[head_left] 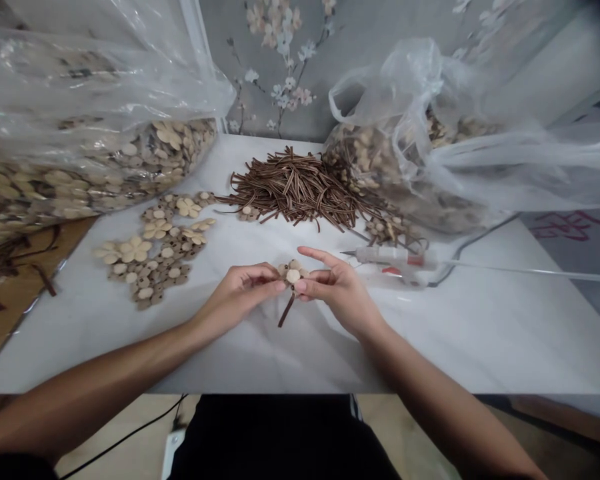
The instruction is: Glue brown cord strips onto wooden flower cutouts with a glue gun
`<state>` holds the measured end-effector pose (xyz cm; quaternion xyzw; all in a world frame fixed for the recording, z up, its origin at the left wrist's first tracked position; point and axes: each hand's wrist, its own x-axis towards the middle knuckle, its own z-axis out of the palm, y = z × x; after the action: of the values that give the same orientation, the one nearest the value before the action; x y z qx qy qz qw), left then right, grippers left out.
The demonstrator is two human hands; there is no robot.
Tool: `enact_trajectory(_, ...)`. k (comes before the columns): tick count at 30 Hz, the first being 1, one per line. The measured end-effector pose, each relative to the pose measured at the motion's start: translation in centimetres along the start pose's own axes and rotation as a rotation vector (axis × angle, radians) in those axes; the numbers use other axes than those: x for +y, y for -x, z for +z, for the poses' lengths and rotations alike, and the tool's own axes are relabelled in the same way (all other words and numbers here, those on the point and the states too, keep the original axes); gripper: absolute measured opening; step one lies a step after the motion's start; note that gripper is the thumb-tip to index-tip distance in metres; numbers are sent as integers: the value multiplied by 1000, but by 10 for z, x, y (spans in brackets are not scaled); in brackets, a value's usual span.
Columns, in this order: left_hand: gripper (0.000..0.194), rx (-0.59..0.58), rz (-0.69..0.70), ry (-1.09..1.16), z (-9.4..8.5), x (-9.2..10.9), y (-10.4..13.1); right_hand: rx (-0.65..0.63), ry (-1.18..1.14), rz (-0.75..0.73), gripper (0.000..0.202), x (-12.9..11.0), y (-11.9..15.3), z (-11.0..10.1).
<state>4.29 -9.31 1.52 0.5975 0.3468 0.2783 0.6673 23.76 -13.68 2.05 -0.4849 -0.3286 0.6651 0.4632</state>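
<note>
Between my two hands is a small beige flower piece [293,275] with a pale round centre and small dark holes. A dark brown strip [287,312] hangs down below it. My left hand [250,282] pinches the flower's left side between thumb and fingers. On the other side my right hand [336,287] pinches it with thumb and fingers, its index finger stretched out. To the left lie loose flower pieces [147,273], some plain cream, some greyer with round centres. Behind my hands rises a heap of brown strips [300,187].
A glue gun [397,257] lies to the right on the white table [480,333], its dark nozzle pointing left. Large clear plastic bags of flower pieces, a left bag [105,167] and a right bag [375,153], stand at the back. A cardboard piece [55,287] with strips is at left.
</note>
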Motion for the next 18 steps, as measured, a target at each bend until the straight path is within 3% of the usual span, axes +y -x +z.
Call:
enact_trajectory(5,13,18,-64,170,3,-2,-1,-70,-48,11,63,2,-1,-3)
enact_trajectory(9,15,20,-84,171,4,0,0,-81,-46,6,57,3,-1,-2)
enact_trajectory(18,10,-18,-77,107,1,1,1,-45,52,-30,77,0,2,2)
